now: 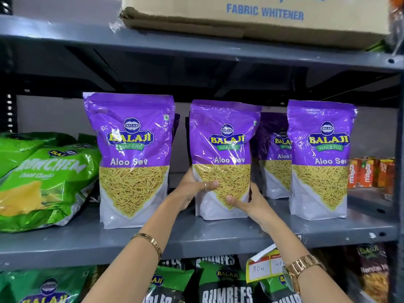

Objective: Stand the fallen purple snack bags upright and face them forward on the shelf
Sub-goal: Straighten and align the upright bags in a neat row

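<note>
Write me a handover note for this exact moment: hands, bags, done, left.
Left hand and right hand: both gripping the lower part of the middle purple bag, upright, facing forward, on the grey shelf.
Done: left purple bag and right purple bag stand upright, fronts out.
Left: release the middle bag; check the rear purple bag, partly hidden.

Both forearms are bare, with no sleeves showing anywhere in view. The left hand (192,190) wears a thin gold-toned ring on one finger, and a slim gold-toned bangle (150,242) with small dark studs circles the left wrist. The right hand (251,203) shows no ring, while the right wrist carries a chunky gold-toned watch (302,268) with a wide linked metal band.
</note>
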